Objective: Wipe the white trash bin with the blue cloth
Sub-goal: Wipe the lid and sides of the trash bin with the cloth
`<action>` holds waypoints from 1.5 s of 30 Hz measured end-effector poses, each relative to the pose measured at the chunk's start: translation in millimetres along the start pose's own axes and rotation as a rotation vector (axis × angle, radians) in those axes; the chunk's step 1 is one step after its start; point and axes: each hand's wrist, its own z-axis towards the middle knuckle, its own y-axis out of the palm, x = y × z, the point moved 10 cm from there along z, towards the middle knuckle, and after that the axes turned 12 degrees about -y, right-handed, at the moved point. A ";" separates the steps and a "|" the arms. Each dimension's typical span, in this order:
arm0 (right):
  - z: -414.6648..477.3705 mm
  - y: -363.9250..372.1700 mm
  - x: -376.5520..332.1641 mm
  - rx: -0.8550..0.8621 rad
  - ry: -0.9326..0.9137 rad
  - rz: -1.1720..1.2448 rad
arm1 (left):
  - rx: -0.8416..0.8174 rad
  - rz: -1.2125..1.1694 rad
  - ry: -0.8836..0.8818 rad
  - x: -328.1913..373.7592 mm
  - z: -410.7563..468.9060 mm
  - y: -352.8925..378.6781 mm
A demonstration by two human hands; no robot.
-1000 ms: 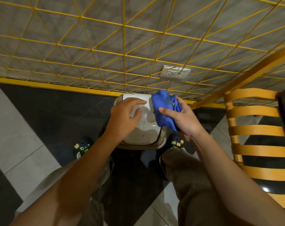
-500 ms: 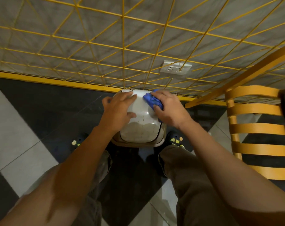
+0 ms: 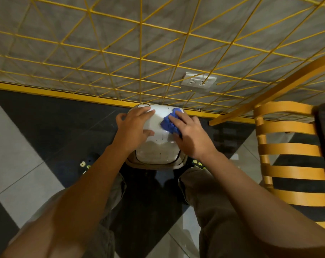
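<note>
Pressing the soft, bunched cloth (image 3: 170, 124) flat-fingered against the slick bin (image 3: 158, 153), the right hand (image 3: 190, 138) wipes; the left hand (image 3: 133, 131), fingers spread, steadies what looks light and tippable.

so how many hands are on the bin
2: left hand flat on the left of the white trash bin, right hand pressing the blue cloth onto its right.
</note>
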 end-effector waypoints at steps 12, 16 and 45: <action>21.4 -1.6 -14.5 -0.015 -0.013 -0.022 | -0.010 0.030 -0.009 0.0 3.2 1.1; 19.0 -2.2 -5.3 -0.018 0.001 -0.004 | -0.017 0.028 -0.001 0.9 2.0 2.6; -17.1 -4.9 26.4 0.016 -0.134 -0.104 | -0.050 0.031 0.022 10.2 3.0 -1.2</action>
